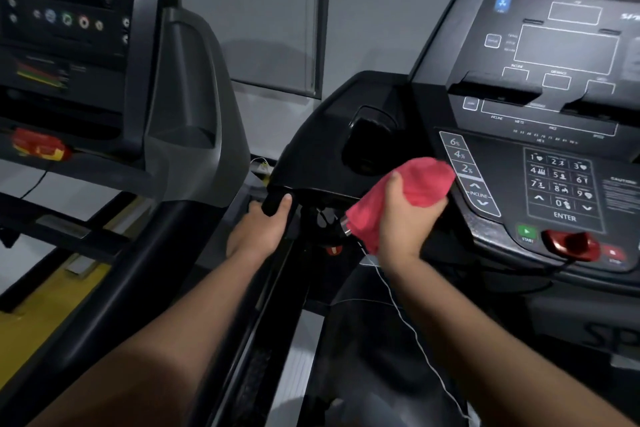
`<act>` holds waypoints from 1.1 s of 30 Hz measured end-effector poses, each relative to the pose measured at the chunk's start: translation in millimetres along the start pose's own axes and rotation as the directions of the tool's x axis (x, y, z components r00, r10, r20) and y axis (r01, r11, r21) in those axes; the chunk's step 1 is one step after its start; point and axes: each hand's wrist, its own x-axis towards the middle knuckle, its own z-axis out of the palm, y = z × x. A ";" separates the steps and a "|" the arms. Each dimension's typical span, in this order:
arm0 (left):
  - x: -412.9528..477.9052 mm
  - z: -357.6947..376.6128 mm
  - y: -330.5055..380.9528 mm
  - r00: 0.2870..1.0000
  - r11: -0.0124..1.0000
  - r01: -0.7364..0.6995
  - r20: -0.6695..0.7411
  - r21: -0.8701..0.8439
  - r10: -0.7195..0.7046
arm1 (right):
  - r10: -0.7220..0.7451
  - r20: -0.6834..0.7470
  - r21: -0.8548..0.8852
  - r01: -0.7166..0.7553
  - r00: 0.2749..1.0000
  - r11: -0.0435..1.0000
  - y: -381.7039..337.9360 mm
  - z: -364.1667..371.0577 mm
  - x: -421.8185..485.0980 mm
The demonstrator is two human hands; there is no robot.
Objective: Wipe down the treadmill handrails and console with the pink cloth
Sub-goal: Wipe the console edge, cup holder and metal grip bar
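Observation:
My right hand (403,218) grips the bunched pink cloth (420,180) and holds it against the lower left edge of the black treadmill console (554,135), just beside the incline buttons. My left hand (259,225) grips the black left handrail (277,199) where it meets the console housing, thumb on top. The handrail's lower length is partly hidden by my left forearm.
A second treadmill (114,80) with its own console and a red stop button stands close on the left. A red safety key (571,244) sits at the console's front, and a thin white cord (401,312) hangs beside my right forearm. Behind is a grey wall (277,10).

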 end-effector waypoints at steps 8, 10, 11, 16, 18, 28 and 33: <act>2.8 1.5 -0.9 1.000 0.999 0.012 -0.016 0.043 -0.012 | 0.158 0.054 -0.103 -0.152 0.986 0.983 24.2 2.7 -21.0; 2.9 2.0 -1.0 1.000 0.998 0.009 -0.027 0.056 -0.008 | 0.222 0.119 -0.079 -0.214 0.968 0.974 35.4 1.8 -31.0; 2.9 2.1 -0.9 0.999 0.998 0.008 -0.034 0.062 -0.006 | 0.285 0.169 -0.092 -0.272 0.944 0.958 44.3 -0.3 -41.1; 2.2 2.0 -4.4 0.999 1.000 -0.010 -0.047 0.026 0.012 | 0.398 0.331 -0.058 -0.403 0.855 0.913 70.3 -12.9 -73.7; 0.9 0.9 -5.9 0.999 1.000 -0.020 -0.048 0.009 0.020 | 0.333 0.315 -0.012 -0.348 0.889 0.938 56.5 -10.4 -56.2; -3.3 1.3 -3.2 0.998 0.999 -0.015 -0.059 0.033 0.017 | -0.421 0.224 -0.307 0.473 0.879 0.826 -5.2 -13.5 4.4; -2.7 0.2 0.8 0.999 1.000 0.007 -0.050 0.006 -0.006 | -0.606 0.703 -0.569 0.805 0.371 -0.167 -7.1 -16.5 19.9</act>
